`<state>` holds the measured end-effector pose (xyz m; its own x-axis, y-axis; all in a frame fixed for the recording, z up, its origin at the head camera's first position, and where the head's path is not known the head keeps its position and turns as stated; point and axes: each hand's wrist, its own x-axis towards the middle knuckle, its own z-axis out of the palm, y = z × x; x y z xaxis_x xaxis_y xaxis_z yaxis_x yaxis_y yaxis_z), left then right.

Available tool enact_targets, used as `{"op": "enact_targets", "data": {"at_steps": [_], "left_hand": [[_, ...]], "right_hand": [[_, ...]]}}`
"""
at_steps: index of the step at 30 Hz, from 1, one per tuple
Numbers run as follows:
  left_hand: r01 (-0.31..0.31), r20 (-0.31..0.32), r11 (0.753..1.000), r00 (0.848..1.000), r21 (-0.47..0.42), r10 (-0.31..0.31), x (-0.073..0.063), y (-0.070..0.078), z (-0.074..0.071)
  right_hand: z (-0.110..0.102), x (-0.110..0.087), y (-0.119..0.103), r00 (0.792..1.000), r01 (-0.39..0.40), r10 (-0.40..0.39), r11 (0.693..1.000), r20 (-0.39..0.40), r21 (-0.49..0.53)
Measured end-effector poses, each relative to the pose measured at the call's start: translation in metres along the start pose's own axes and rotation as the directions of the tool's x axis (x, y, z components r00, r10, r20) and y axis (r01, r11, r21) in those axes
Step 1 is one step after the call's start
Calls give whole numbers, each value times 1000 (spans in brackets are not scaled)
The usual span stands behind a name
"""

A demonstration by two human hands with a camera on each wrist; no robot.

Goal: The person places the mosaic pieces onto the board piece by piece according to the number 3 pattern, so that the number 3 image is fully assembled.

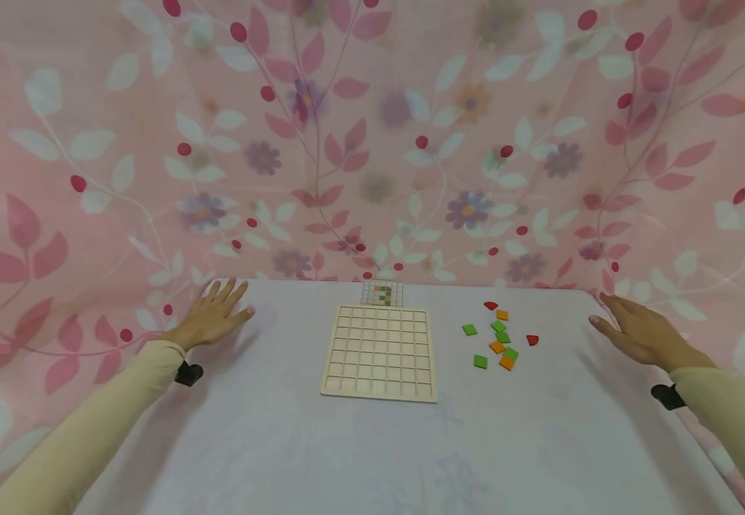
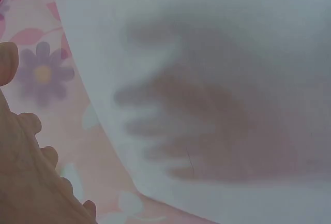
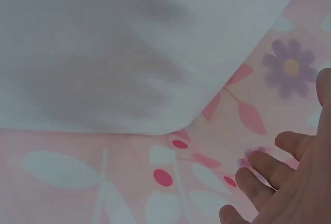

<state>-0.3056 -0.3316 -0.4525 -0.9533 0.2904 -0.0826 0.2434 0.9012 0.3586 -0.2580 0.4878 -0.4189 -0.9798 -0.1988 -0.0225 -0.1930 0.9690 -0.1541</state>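
Observation:
My left hand (image 1: 212, 319) hovers over the far left corner of the white table, fingers spread and holding nothing. On the opposite side my right hand (image 1: 644, 333) is raised near the right edge, fingers extended and nothing in it. Between them lies a pale square grid board (image 1: 380, 352) made of small compartments. Behind it is a small printed pattern card (image 1: 382, 293) with orange, green and red squares. Right of the board are scattered flat pieces: green squares (image 1: 480, 362), orange squares (image 1: 507, 363) and red rounded wedges (image 1: 532, 340).
A pink floral cloth (image 1: 372, 143) hangs behind and around the white-covered table (image 1: 269, 443). In the left wrist view the hand's shadow (image 2: 207, 115) falls on the tabletop near its rounded corner. Some green and orange pieces touch or overlap one another.

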Motion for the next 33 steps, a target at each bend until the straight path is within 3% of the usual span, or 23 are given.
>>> {"op": "enact_targets", "data": {"at_steps": [4,9,17,22,24,29,33], "left_hand": [[-8,30,1000,1000,-28,9,7,6,11],[-36,44,998,998,-51,38,19,22,37],[-86,108,994,990,-65,92,42,45,81],[-82,149,995,985,-58,90,40,75,85],[-85,155,994,983,-62,94,43,81,89],[-96,186,991,976,-94,113,51,87,97],[-97,210,993,972,-72,110,59,87,106]], "right_hand": [[8,10,-12,1000,7,-7,1000,17,-5],[28,27,-26,998,25,-24,1000,52,-8],[59,42,-45,998,41,-46,994,45,99],[72,49,-55,997,9,-23,980,69,196],[78,50,-58,997,1,-17,974,69,227],[92,51,-62,1000,13,-18,967,15,254],[98,53,-66,999,32,-24,965,-33,259]]}}
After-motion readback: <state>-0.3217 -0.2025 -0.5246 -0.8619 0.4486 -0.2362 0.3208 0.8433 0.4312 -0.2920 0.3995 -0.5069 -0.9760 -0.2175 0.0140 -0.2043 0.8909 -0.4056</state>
